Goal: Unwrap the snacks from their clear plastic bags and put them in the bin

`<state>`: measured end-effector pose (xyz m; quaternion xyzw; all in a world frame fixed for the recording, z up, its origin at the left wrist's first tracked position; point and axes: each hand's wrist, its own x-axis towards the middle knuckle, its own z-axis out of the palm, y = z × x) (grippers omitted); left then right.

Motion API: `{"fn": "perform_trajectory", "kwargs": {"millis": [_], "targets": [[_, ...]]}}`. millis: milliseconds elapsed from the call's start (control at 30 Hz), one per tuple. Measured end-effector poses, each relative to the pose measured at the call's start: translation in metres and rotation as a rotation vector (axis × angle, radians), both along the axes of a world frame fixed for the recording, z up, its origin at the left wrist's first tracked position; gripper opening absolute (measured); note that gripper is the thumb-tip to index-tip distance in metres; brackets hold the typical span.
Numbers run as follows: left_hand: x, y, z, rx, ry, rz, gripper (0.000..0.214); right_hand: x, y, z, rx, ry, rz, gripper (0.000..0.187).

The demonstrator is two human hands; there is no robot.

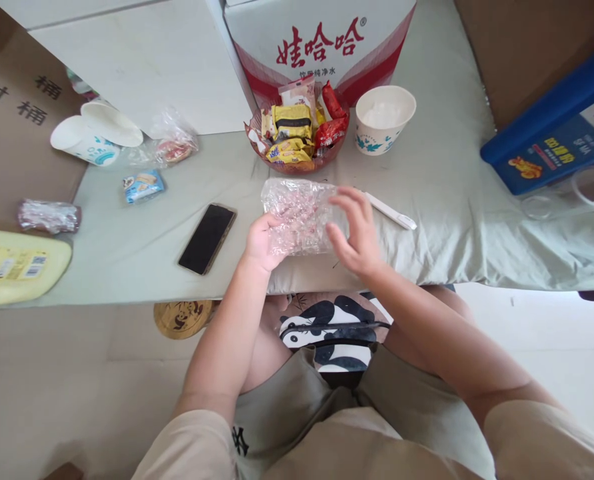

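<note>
My left hand (263,243) pinches the left edge of a crinkled, clear plastic wrap (301,210), perhaps bubble wrap, with a pinkish tint showing through it. At its right side is my right hand (357,233), fingers spread and curved; whether the fingertips touch the plastic I cannot tell. Partly behind that hand lies a slim white stick-like tool (391,212). Just beyond the plastic stands a reddish clear bowl (297,165) heaped with wrapped snacks (293,123). A dark phone (207,239) rests left of my left hand.
A patterned paper cup (377,137) stands right of the bowl, before a red-and-white carton (321,47). Tipped paper cups (89,143), a blue snack packet (143,186) and a yellow-green container (21,267) are leftward. A blue box (557,127) is at right.
</note>
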<state>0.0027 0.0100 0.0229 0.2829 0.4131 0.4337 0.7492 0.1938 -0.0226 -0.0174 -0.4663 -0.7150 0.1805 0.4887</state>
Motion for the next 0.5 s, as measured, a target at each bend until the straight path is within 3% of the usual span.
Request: {"fn": "perform_trajectory", "kwargs": {"millis": [67, 133, 200, 267, 367, 500], "targets": [[-0.001, -0.002, 0.006, 0.041, -0.027, -0.011, 0.058, 0.003, 0.006, -0.007, -0.119, 0.166, -0.041, 0.058], [-0.001, -0.004, 0.009, 0.050, -0.022, -0.020, 0.064, 0.002, 0.010, -0.014, -0.288, 0.304, 0.059, 0.071], [0.000, -0.004, 0.009, 0.046, -0.018, -0.027, 0.067, -0.002, 0.011, -0.018, -0.462, 0.429, 0.190, 0.071], [0.002, -0.004, 0.007, 0.042, -0.028, -0.033, 0.069, -0.006, 0.010, -0.015, -0.578, 0.509, 0.244, 0.059], [0.002, -0.003, 0.003, 0.037, -0.054, -0.050, 0.073, -0.007, 0.009, -0.003, -0.601, 0.547, 0.176, 0.040], [0.001, -0.003, 0.003, 0.019, -0.074, -0.056, 0.076, -0.002, 0.014, 0.005, -0.552, 0.633, 0.095, 0.033]]}}
